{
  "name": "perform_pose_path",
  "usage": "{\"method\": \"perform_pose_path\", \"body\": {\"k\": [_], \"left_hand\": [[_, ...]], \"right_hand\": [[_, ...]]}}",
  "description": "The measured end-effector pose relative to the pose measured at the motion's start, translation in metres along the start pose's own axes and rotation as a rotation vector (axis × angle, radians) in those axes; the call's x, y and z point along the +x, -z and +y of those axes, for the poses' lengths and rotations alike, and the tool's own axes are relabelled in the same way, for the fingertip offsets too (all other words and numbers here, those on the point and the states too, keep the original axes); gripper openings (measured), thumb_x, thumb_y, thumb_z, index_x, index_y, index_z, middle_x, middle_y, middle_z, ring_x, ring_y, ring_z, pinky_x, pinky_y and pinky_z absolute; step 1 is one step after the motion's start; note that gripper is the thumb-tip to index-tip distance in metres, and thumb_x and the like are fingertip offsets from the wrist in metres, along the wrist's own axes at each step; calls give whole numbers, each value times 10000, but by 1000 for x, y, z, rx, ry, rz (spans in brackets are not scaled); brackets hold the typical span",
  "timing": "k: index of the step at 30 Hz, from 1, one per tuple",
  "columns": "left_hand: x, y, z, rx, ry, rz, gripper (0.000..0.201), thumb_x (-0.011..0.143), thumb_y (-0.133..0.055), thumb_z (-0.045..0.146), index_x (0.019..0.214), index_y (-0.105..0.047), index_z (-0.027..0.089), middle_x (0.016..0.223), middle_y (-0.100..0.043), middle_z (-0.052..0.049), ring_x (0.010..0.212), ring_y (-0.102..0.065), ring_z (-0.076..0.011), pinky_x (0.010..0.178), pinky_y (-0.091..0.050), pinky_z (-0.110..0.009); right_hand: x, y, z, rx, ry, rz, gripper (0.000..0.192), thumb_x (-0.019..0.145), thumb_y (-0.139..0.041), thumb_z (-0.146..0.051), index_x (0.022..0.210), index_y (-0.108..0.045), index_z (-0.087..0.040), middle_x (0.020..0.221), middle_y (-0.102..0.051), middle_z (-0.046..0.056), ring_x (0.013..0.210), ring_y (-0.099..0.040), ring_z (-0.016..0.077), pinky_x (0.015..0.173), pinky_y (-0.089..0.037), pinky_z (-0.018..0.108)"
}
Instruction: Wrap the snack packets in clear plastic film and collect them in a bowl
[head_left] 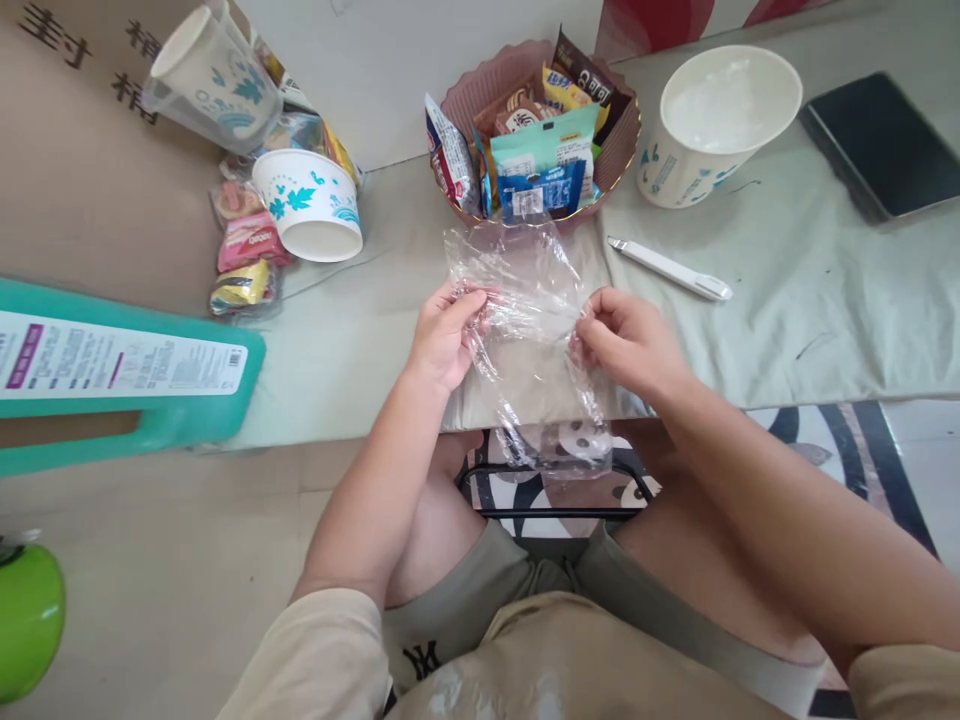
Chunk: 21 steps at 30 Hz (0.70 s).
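Between my hands a crumpled, clear plastic bag (525,320) is stretched out, its lower part hanging past the table's front edge. My left hand (448,335) pinches its left side, thumb on top. On the other side, the fingers of my right hand (626,340) are closed on the bag. The bag's upper end reaches the front of a pink scalloped bowl (619,165) filled with wrapped snacks (544,145). To the right of the bowl, a white utility knife (670,268) lies on the cloth, just beyond my right hand.
A large paper bucket (686,180) with white contents and a black tablet (889,145) stand back right. At left are a tilted paper bowl (307,200), bagged paper cups (217,80), snack packets (247,245), a cardboard box (90,190) and a teal jug (202,415).
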<state>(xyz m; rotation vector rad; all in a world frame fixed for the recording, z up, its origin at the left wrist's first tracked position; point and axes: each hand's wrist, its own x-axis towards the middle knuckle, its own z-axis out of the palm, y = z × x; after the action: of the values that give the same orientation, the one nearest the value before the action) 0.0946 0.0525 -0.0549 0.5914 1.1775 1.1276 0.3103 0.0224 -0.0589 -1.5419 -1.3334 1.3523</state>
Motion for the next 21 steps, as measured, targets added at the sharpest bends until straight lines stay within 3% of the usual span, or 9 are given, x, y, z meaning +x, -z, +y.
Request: {"method": "perform_pose_path", "body": {"k": [2,6,8,10,13,15,18,21], "left_hand": [[1,0,2,7,-38,4,206,747,-762,124,798,-581,210,826,-762,23,725,-729,-95,469,-422,-149],[-4,2,7,58,14,-128,228,719,-775,144,836,-597,223,845,-773,23,716,-746,-133,457,-420,-176],[-7,3,9,65,31,-196,239,706,-790,164,878,-634,224,881,-792,10,740,-762,-155,497,-470,-192],[-8,4,10,15,11,-236,269,717,-798,214,954,-672,230,980,-814,-10,864,-788,-180,606,-551,-210],[-8,3,9,-45,43,-317,363,756,-805,346,1080,-704,217,1168,-804,-70,1109,-770,-230,845,-616,-280],[-8,1,5,57,142,-389,409,750,-834,354,1103,-713,187,1190,-797,-117,1112,-773,-252,894,-615,-313],[-7,-2,-1,319,195,-389,275,804,-793,216,1066,-718,180,993,-829,-96,855,-806,-205,741,-602,-275],[-9,-6,-2,425,155,-353,180,920,-637,141,1075,-698,210,808,-817,-25,678,-777,-157,615,-557,-235]], "right_hand": [[-1,2,0,87,-26,-44,173,806,-680,-255,715,-534,-231,679,-701,9,590,-642,142,564,-512,284],[-1,3,-5,347,-118,-166,321,737,-819,-420,901,-617,-233,808,-753,25,711,-723,175,616,-599,303],[0,1,-7,316,-118,-277,357,698,-859,-433,887,-640,-224,765,-741,23,655,-698,167,592,-588,302],[1,-1,-7,242,-63,-305,299,726,-834,-425,809,-637,-215,744,-729,26,581,-647,140,547,-544,288],[4,-3,-5,169,44,-153,240,803,-756,-414,798,-613,-222,847,-753,38,533,-610,119,505,-483,284],[5,-3,-2,120,98,-48,190,844,-713,-395,846,-614,-233,934,-761,42,532,-614,122,498,-467,292],[4,1,0,1,236,76,74,914,-629,-325,894,-639,-255,972,-748,34,565,-630,134,544,-493,317],[-2,5,-1,-91,429,140,126,945,-576,-222,873,-664,-273,1019,-740,35,791,-709,166,738,-554,336]]}}
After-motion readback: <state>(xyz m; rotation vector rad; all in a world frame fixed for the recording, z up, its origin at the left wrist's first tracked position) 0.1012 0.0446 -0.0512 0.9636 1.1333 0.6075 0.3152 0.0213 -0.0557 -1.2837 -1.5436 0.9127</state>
